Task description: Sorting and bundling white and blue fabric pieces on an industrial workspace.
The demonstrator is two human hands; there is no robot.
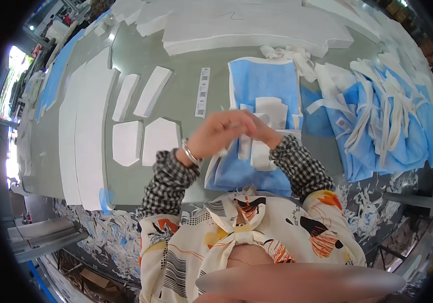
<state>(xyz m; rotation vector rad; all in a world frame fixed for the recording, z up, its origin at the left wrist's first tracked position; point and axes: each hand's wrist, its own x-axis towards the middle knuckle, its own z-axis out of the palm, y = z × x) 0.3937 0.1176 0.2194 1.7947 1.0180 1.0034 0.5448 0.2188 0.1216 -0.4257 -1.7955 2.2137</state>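
Note:
My left hand [216, 133], with a silver bracelet at the wrist, meets my right hand [265, 131] above a pile of blue fabric panels with white edging [265, 77]. The fingers overlap and are slightly blurred, so whatever may be between them is hidden. Under and around my right hand, small stacks of white fabric pieces [271, 106] lie on the blue panels. Another white piece [262, 159] lies just below that hand. Left of the pile, a strip of printed labels [202, 92] rests on the green table [186, 102].
Farther left lie cut white stacks: two narrow strips [153, 92], two pointed pieces [160, 141] and long panels [89, 136]. A thick white fabric stack [254, 28] stands at the back. Tied blue-and-white bundles [387, 125] heap at right. Fabric scraps [114, 238] fill a trough along the near edge.

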